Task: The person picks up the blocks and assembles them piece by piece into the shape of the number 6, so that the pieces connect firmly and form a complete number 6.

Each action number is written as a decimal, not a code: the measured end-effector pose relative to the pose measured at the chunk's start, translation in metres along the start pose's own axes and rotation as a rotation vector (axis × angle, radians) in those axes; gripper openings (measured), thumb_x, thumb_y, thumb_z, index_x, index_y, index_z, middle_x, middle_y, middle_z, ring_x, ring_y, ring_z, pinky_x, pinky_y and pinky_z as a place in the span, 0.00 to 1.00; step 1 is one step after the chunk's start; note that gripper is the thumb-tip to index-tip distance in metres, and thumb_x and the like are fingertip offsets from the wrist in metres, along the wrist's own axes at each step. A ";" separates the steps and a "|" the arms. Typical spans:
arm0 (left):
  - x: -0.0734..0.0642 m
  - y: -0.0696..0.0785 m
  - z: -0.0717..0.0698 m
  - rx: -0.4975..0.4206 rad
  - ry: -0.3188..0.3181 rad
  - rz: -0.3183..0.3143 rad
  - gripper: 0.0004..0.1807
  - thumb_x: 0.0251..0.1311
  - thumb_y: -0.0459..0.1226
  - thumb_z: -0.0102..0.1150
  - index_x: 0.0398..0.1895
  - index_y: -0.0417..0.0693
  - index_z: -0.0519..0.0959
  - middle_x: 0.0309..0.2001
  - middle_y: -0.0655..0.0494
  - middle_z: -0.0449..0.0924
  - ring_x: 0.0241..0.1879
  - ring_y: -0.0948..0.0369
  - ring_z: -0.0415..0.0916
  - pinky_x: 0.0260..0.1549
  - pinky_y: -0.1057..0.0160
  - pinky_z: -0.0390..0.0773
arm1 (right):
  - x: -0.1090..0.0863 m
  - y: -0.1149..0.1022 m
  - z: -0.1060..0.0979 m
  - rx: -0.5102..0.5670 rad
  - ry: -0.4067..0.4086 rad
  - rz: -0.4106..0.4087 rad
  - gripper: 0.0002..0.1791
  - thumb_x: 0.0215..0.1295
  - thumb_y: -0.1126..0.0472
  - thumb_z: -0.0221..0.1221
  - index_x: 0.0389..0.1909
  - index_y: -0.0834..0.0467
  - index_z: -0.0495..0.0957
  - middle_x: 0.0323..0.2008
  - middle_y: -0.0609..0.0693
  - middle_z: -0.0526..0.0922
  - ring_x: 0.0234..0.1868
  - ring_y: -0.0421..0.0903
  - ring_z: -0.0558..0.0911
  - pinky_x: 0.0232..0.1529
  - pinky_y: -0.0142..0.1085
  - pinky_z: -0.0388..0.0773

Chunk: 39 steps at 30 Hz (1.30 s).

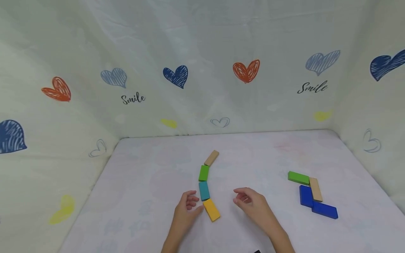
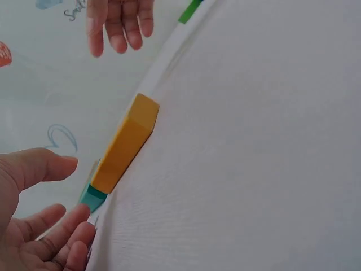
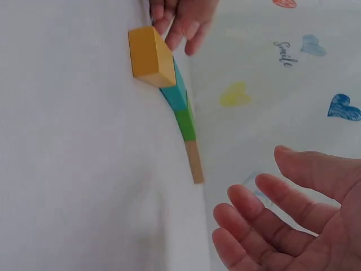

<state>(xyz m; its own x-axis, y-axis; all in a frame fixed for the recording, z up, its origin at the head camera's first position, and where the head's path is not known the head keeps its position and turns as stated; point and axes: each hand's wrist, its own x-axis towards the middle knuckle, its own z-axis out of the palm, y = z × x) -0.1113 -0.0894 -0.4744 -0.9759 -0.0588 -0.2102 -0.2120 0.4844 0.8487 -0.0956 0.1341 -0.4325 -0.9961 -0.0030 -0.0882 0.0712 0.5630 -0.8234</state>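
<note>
A curved line of blocks lies end to end on the table. From the far end it holds a natural wood block [image 1: 211,158], a green block [image 1: 204,173], a teal block [image 1: 204,190] and a yellow block [image 1: 211,210]. Just left of the teal and yellow blocks is my left hand [image 1: 186,211], fingers loosely bent, thumb tip close to the yellow block. In the left wrist view nothing sits between that thumb and the fingers. To the right of the line, my right hand [image 1: 254,205] hovers with relaxed fingers and holds nothing.
On the right side of the table lies a second group: a green block [image 1: 299,177], a wood block [image 1: 315,189] and two blue blocks [image 1: 306,196], touching or nearly so. A small black object [image 1: 257,251] shows at the bottom edge. Heart-printed cloth walls [image 1: 202,105] surround the white table [image 1: 152,168].
</note>
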 end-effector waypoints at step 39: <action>-0.029 0.000 0.022 0.120 0.016 -0.026 0.28 0.44 0.44 0.71 0.50 0.53 0.71 0.46 0.60 0.69 0.49 0.58 0.60 0.49 0.49 0.63 | -0.041 0.169 -0.168 -0.468 -0.024 0.377 0.42 0.59 0.42 0.58 0.59 0.73 0.62 0.51 0.78 0.62 0.47 0.72 0.68 0.43 0.57 0.72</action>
<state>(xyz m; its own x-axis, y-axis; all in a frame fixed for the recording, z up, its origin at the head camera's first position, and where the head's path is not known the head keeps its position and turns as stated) -0.0824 -0.0683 -0.4789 -0.9710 -0.0860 -0.2231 -0.2306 0.5833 0.7789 -0.0515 0.3682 -0.4735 -0.9046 0.2521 -0.3438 0.3837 0.8329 -0.3988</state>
